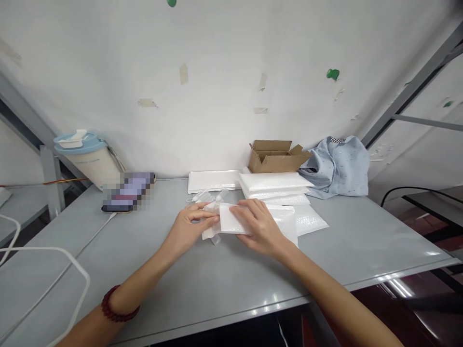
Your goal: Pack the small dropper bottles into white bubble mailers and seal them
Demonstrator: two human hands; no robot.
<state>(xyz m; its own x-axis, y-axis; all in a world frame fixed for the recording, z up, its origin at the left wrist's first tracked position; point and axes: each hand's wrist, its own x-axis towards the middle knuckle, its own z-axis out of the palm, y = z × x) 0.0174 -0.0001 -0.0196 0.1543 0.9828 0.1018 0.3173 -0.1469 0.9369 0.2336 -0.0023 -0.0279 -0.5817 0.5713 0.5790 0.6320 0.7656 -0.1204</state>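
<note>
Over the middle of the grey table, a white bubble mailer (229, 220) lies between my two hands. My left hand (190, 226) pinches at its left end, thumb and fingers closed near the edge. My right hand (257, 224) is wrapped over the mailer from the right, fingers bent on its upper face. Several clear plastic pieces (216, 239) lie beside and under the left end, partly hidden. Behind and right of my right hand is a stack of white bubble mailers (275, 182), and another flat pile of white mailers (213, 180) lies against the wall.
An open cardboard box (273, 161) stands behind the stack, with light blue cloth (336, 166) to its right. At the left are a phone (128, 192) on a white cable (90, 237) and a cream tumbler (90, 161) with a blue lid. The table's front edge (231, 318) runs below my arms.
</note>
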